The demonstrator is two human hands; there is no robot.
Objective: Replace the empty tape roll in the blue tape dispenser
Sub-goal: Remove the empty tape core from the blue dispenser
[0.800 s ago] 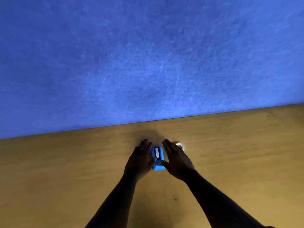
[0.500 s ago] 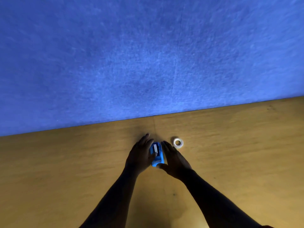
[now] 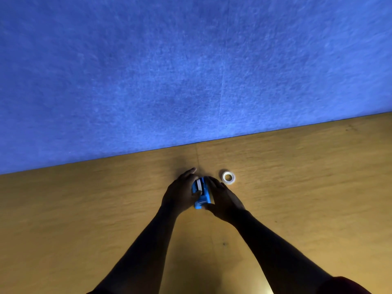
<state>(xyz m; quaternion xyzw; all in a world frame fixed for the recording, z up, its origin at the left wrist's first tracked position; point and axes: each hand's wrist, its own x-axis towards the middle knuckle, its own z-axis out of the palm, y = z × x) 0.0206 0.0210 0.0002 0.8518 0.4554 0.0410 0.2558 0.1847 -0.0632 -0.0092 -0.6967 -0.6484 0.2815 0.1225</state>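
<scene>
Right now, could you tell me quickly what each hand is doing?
Left hand: closed around the left side of the blue tape dispenser.
Right hand: closed on the dispenser's right side.

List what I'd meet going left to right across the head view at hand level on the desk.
left hand → blue tape dispenser → right hand → white tape roll, lying flat on the wooden desk, apart from the hands.

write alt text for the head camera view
Both hands, left hand and right hand, grip a blue tape dispenser on a wooden table. A white tape roll lies flat just right of them, before a blue wall.
</scene>
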